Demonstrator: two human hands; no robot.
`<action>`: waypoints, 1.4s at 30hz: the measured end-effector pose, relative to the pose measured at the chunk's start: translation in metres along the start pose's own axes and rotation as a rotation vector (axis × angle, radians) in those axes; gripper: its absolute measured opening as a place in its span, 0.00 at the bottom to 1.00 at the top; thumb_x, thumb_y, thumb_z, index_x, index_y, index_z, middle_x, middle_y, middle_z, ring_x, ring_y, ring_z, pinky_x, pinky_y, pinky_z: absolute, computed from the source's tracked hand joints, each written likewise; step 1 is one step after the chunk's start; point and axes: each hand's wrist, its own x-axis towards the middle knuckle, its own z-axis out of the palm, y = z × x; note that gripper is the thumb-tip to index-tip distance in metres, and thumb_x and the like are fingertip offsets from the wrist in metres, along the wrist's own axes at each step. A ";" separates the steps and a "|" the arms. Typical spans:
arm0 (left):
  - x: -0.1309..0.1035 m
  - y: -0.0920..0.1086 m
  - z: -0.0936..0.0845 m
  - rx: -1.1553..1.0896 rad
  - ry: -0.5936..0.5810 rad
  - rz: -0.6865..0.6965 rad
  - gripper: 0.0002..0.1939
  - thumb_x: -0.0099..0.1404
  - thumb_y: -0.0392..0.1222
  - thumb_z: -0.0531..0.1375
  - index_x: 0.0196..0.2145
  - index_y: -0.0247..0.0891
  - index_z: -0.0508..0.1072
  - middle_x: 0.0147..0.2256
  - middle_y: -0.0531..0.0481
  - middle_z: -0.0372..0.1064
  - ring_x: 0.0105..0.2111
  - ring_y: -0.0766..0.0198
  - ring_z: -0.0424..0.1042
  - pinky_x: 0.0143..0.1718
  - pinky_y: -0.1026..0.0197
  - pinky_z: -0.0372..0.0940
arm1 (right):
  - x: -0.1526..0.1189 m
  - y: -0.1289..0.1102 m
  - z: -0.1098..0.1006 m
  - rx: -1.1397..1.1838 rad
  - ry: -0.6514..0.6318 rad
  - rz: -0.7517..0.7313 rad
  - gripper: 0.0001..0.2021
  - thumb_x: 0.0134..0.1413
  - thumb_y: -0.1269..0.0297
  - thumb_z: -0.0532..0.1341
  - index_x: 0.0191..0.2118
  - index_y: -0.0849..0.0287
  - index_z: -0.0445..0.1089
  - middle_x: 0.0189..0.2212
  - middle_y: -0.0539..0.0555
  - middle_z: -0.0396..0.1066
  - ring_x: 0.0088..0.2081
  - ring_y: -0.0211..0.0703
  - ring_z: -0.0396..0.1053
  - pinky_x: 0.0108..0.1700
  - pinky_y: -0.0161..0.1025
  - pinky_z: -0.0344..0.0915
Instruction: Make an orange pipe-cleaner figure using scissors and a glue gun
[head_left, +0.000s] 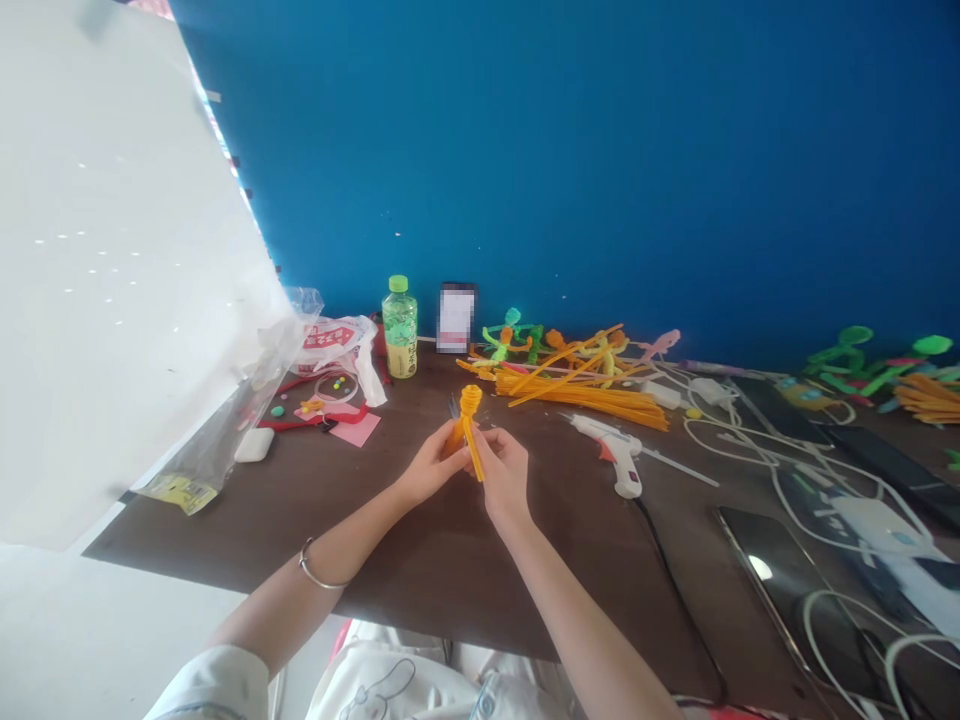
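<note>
Over the middle of the dark table, an orange pipe-cleaner figure (470, 400) stands upright between my hands, with a coiled head on top and straight strands hanging below. My left hand (437, 465) grips it from the left, thumb pressed toward the strands. From the right, my right hand (502, 470) pinches the strands with its fingers curled in. A thin dark tip shows just left of the figure; I cannot make out what it belongs to. Behind lies a bundle of orange pipe cleaners (592, 398), with several finished coloured pipe-cleaner figures (609, 352) beyond it.
A white glue gun (619, 455) lies to the right, its black cord running to the front edge. Further right are a phone (780, 580) and tangled white cables. A green-capped bottle (400, 330) and a propped phone (456, 320) stand at the back. Plastic bags (330, 345) lie left.
</note>
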 end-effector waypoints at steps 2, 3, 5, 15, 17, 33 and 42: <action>0.000 0.000 0.000 0.001 0.004 0.004 0.22 0.56 0.50 0.58 0.45 0.34 0.63 0.34 0.48 0.62 0.32 0.66 0.62 0.34 0.64 0.60 | 0.001 0.001 0.000 -0.018 0.012 -0.008 0.17 0.40 0.51 0.63 0.20 0.61 0.65 0.13 0.48 0.64 0.16 0.34 0.60 0.18 0.32 0.57; 0.000 0.000 0.000 0.001 0.009 0.003 0.22 0.56 0.50 0.58 0.45 0.34 0.64 0.35 0.48 0.62 0.33 0.66 0.63 0.35 0.64 0.60 | 0.001 0.001 0.000 -0.026 0.019 -0.014 0.16 0.40 0.51 0.64 0.20 0.61 0.65 0.14 0.48 0.64 0.16 0.34 0.60 0.18 0.32 0.57; 0.000 -0.001 0.001 0.000 0.023 -0.010 0.21 0.55 0.50 0.59 0.43 0.35 0.64 0.35 0.49 0.63 0.34 0.65 0.63 0.36 0.64 0.60 | 0.000 0.001 0.000 -0.024 0.027 -0.019 0.16 0.39 0.52 0.64 0.20 0.61 0.65 0.14 0.47 0.64 0.16 0.33 0.59 0.18 0.31 0.57; 0.003 -0.013 0.001 0.045 0.069 0.005 0.22 0.59 0.59 0.49 0.34 0.34 0.63 0.23 0.54 0.57 0.22 0.71 0.58 0.24 0.66 0.54 | 0.000 0.001 0.002 0.016 0.001 0.006 0.15 0.42 0.55 0.64 0.19 0.60 0.61 0.10 0.45 0.61 0.13 0.32 0.56 0.17 0.31 0.53; 0.003 -0.015 0.000 0.028 0.105 -0.024 0.23 0.58 0.60 0.49 0.30 0.34 0.63 0.22 0.55 0.54 0.21 0.72 0.55 0.22 0.67 0.51 | 0.000 0.001 0.001 0.010 0.001 0.003 0.15 0.42 0.56 0.64 0.19 0.60 0.61 0.09 0.44 0.60 0.13 0.32 0.56 0.17 0.30 0.52; 0.007 -0.013 0.000 -0.189 0.095 -0.116 0.28 0.56 0.66 0.45 0.24 0.34 0.59 0.17 0.58 0.48 0.14 0.76 0.44 0.17 0.67 0.41 | 0.006 0.001 -0.004 0.125 -0.084 0.057 0.12 0.40 0.58 0.65 0.19 0.62 0.68 0.10 0.44 0.57 0.12 0.30 0.54 0.15 0.30 0.49; 0.007 -0.010 0.000 -0.319 0.068 -0.142 0.28 0.57 0.66 0.43 0.22 0.35 0.58 0.16 0.59 0.47 0.13 0.77 0.42 0.16 0.68 0.39 | 0.005 -0.003 -0.003 0.235 -0.109 0.129 0.12 0.37 0.61 0.66 0.17 0.62 0.65 0.10 0.43 0.57 0.12 0.29 0.53 0.15 0.31 0.46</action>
